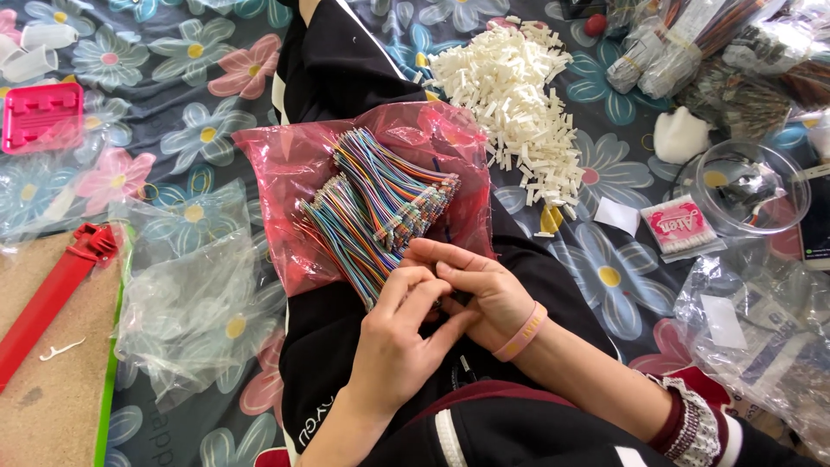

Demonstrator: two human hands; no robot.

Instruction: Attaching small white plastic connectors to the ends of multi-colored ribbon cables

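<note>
A flowered cloth [173, 130] is spread under the whole work area, and the person is seated on it with dark trousers [346, 69] stretched forward. A pink plastic bag [285, 173] is laid across the lap, and on it two bundles of many-coloured thin wires [380, 203] are fanned out, their ends reaching down to the hands. A large heap of small white plastic connectors [519, 95] is piled on the cloth just beyond the bag, to its right; no finished assemblies can be told apart from loose stock near the lap, so the greater part of the work is judged still to be ahead, with both wires and connectors plentiful. Further bundles in clear bags [683, 47] are seen at the upper right, though whether these are finished pieces cannot be told. Crumpled clear bags [190, 303] lie to the left, a clear round tub [752, 186] to the right, and a red strip [52, 294] rests on a brown board [52, 406] at the far left. The left hand [398, 346] and right hand [484, 290] are brought together at the lower edge of the wires; the fingers of both are pressed close, apparently pinching a small dark piece between them, but what exactly is held is hidden. A pink wristband [523, 333] is worn on the right wrist.
</note>
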